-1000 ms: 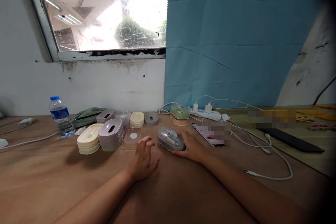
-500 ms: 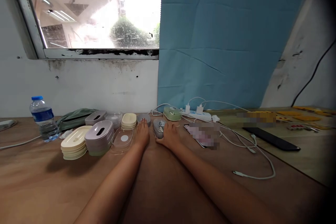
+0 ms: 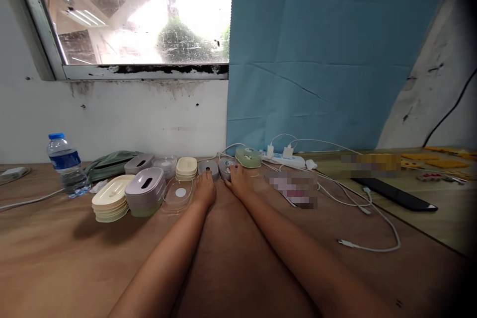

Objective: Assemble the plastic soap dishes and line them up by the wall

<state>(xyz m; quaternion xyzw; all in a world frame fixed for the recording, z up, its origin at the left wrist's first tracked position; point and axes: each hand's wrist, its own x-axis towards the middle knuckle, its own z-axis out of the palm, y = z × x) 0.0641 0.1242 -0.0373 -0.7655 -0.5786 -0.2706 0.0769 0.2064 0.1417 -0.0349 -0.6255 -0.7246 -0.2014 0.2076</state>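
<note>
At the back of the table, my left hand (image 3: 206, 190) lies with its fingers stretched forward, their tips at a small grey plastic piece (image 3: 210, 165) with a dark slot. My right hand (image 3: 241, 185) has its thumb apart and its fingertips on the top and right edge of a grey oval container (image 3: 225, 165). That container holds something pale, and I cannot make out what. The two grey pieces stand side by side. Left of my left hand are a clear lid (image 3: 178, 194) with a white round label and a small cream stack (image 3: 186, 167). Behind my right hand is a green container (image 3: 248, 157).
To the left stand cream lids (image 3: 111, 198), lilac slotted lids (image 3: 145, 186), a green pouch (image 3: 112, 165) and a water bottle (image 3: 67, 166). To the right lie a phone (image 3: 290, 190), white cables (image 3: 376, 248), a power strip (image 3: 285, 160) and a black flat object (image 3: 395, 194).
My right hand has slid the grey container back toward the wall, so it now stands level with the other grey piece. My left hand stays by its grey piece. The view has shifted slightly.
</note>
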